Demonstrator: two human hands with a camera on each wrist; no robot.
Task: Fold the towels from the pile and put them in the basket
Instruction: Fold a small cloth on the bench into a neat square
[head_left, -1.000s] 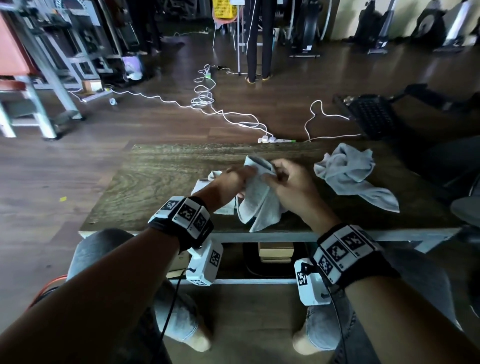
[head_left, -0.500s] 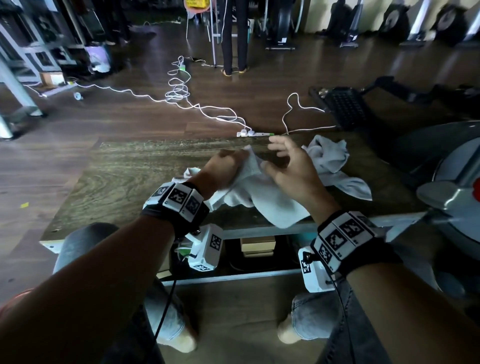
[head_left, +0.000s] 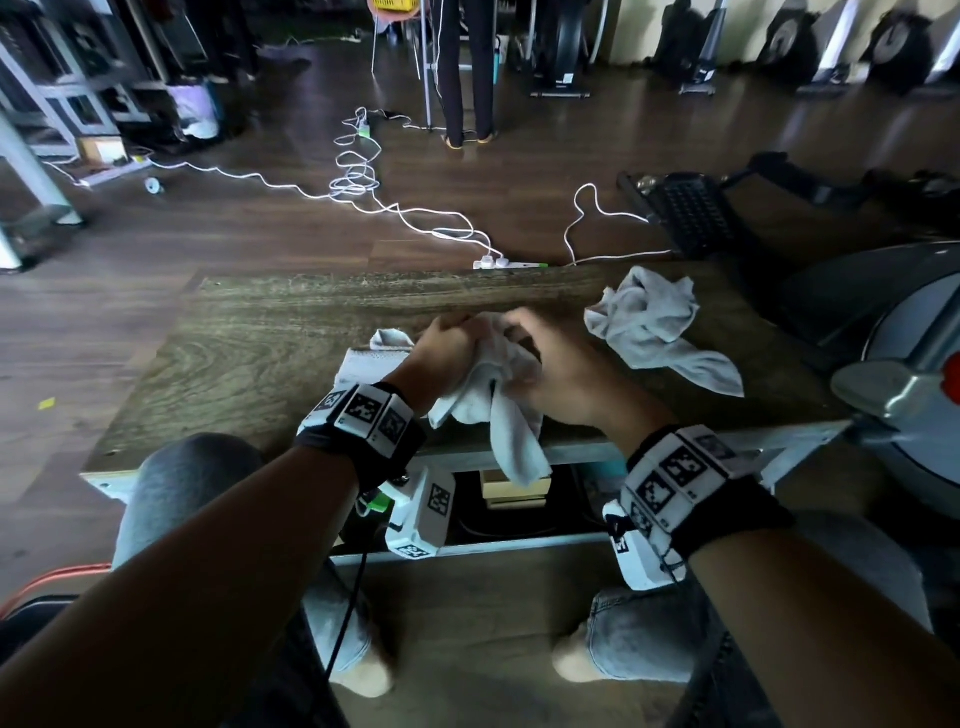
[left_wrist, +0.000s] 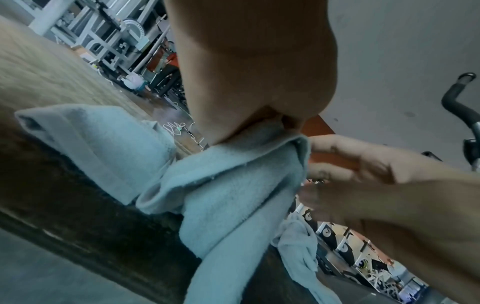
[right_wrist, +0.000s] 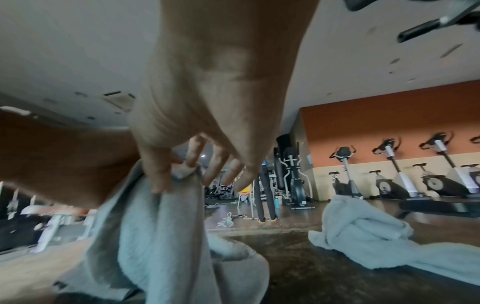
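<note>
Left hand (head_left: 451, 347) and right hand (head_left: 558, 371) both pinch bunched towel (head_left: 511, 431) edge above tabletop (head_left: 249, 343). Advice: slide fingers apart to corners, spread flat, then fold.

A white cable (head_left: 363, 197) lay looped across the dark wood floor (head_left: 156, 260), running to a power strip (head_left: 506, 263) just beyond the table (head_left: 249, 332). Exercise bikes (right_wrist: 389, 170) stood along the orange wall (right_wrist: 389, 115). A person's legs (head_left: 467, 73) stood farther back.
</note>
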